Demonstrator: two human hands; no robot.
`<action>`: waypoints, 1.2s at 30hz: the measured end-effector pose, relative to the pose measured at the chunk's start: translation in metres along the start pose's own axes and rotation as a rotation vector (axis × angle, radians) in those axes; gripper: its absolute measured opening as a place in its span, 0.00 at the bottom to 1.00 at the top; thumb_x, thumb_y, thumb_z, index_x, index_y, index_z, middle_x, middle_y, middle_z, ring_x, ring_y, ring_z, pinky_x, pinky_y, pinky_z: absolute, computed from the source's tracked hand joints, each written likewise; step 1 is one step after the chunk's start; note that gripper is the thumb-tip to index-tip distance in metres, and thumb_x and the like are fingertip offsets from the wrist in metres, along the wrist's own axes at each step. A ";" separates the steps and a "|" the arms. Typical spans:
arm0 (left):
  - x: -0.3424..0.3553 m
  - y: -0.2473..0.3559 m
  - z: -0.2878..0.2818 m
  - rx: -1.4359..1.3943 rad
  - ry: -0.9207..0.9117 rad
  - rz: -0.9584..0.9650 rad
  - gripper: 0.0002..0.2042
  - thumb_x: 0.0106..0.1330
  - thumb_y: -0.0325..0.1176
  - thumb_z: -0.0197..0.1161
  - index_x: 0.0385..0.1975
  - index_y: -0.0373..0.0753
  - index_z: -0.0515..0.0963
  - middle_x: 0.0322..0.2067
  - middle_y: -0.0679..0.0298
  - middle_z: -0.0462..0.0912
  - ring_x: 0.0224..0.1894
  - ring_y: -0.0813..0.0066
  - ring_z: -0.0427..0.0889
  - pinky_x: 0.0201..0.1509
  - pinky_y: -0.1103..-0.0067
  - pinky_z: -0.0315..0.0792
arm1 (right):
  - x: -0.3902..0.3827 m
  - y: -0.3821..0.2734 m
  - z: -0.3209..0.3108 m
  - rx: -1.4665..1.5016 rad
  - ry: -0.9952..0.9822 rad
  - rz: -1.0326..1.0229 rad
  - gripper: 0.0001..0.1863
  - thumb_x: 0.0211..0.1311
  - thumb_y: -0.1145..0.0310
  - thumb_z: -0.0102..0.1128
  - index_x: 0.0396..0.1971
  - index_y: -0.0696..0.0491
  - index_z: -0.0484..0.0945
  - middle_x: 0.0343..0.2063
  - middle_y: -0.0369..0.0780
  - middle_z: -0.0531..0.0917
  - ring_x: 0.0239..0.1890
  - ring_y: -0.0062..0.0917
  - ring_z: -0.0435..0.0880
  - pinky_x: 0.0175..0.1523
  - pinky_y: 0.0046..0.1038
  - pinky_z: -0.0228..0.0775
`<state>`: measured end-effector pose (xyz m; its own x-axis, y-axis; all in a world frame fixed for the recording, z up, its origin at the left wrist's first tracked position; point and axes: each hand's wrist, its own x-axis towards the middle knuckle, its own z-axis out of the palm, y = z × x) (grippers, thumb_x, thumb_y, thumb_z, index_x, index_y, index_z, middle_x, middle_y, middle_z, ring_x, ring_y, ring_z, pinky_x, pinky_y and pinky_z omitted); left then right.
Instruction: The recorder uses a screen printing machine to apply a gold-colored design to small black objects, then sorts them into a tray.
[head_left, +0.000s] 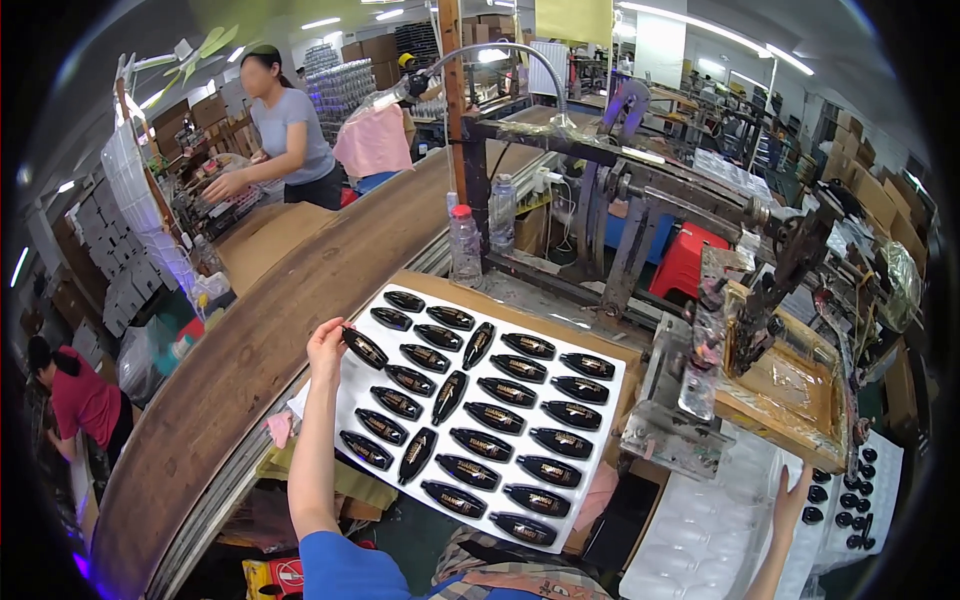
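Note:
My left hand [327, 347] is closed, its fingertips pinching the end of a glossy black oval piece [365, 348] with gold print. That piece is at the upper left edge of a white sheet-like tray [520, 340]. Rows of similar black pieces lie on the tray, most slanting the same way; a few, such as one black piece [450, 397] near the middle, are turned more upright. At the lower right, my right hand [793, 487] is beside the edge of a white moulded tray [690, 530], thumb and fingers apart, nothing visible in them.
A wooden screen frame [790, 390] and metal printing machine [675, 400] stand at the right. Small round black parts [855, 500] lie on a white sheet beyond my right hand. A curved brown conveyor belt [270, 320] runs along the left. A red-capped bottle [464, 245] stands behind the tray. Co-workers are at the left.

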<state>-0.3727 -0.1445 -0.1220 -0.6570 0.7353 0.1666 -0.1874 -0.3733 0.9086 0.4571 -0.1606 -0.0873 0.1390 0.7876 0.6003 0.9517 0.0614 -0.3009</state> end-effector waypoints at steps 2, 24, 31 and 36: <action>0.019 -0.013 -0.012 0.030 0.085 0.011 0.10 0.58 0.23 0.48 0.39 0.31 0.69 0.35 0.54 0.76 0.38 0.66 0.76 0.43 0.76 0.71 | -0.007 0.053 -0.007 -0.158 -0.050 0.156 0.24 0.56 0.68 0.49 0.52 0.61 0.58 0.51 0.51 0.64 0.55 0.40 0.60 0.58 0.31 0.49; 0.023 -0.034 0.091 1.028 0.112 0.418 0.09 0.57 0.31 0.51 0.33 0.35 0.75 0.28 0.53 0.78 0.32 0.63 0.78 0.37 0.76 0.69 | -0.054 0.203 -0.052 -0.338 -0.172 0.487 0.21 0.55 0.64 0.48 0.48 0.58 0.63 0.41 0.51 0.67 0.44 0.44 0.67 0.49 0.34 0.60; -0.105 -0.002 0.273 0.722 -0.739 0.368 0.12 0.54 0.32 0.53 0.36 0.32 0.72 0.35 0.48 0.74 0.39 0.53 0.72 0.43 0.70 0.66 | -0.040 0.164 -0.049 -0.377 -0.197 0.463 0.25 0.55 0.59 0.47 0.50 0.58 0.62 0.46 0.54 0.65 0.49 0.46 0.64 0.53 0.32 0.56; -0.150 -0.039 0.359 0.460 -1.075 0.740 0.12 0.53 0.32 0.56 0.36 0.34 0.72 0.37 0.53 0.74 0.43 0.59 0.71 0.48 0.71 0.65 | -0.061 0.218 -0.053 -0.239 -0.025 0.479 0.19 0.61 0.64 0.40 0.48 0.59 0.64 0.47 0.53 0.66 0.48 0.44 0.65 0.53 0.32 0.56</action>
<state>-0.0043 -0.0369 -0.0451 0.4225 0.5987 0.6805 0.3478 -0.8004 0.4882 0.6707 -0.2281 -0.1503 0.5692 0.7076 0.4187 0.8196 -0.4477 -0.3576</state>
